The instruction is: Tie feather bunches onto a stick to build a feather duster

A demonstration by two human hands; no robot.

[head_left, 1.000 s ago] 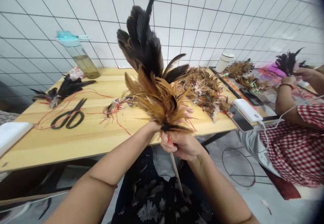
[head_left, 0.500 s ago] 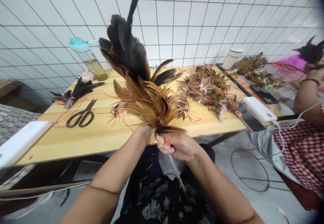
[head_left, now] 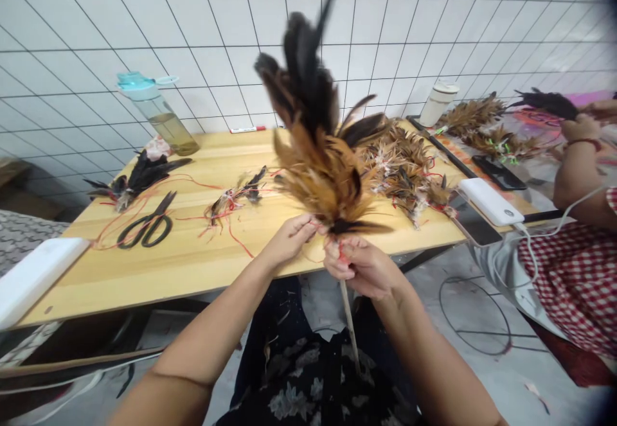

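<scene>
A feather duster with brown and black feathers stands upright in front of me. My right hand is closed round its thin stick, just below the feathers, with red thread showing between the fingers. My left hand is pinched at the left of the feather base, on what looks like the red thread; its fingertips are partly blurred. Beyond it on the table lies a small bunch of feathers with red threads. Black scissors rest farther left, beside a bunch of black feathers.
A pile of brown feather bunches lies at the right. A water bottle, a red-and-white marker and a white cup stand or lie toward the tiled wall. White power bank and phone sit near a co-worker's arm.
The duster and both my hands have shifted right, uncovering the small feather bunch and the marker. My left hand has come out from behind the feather base. The co-worker's hand has moved left.
</scene>
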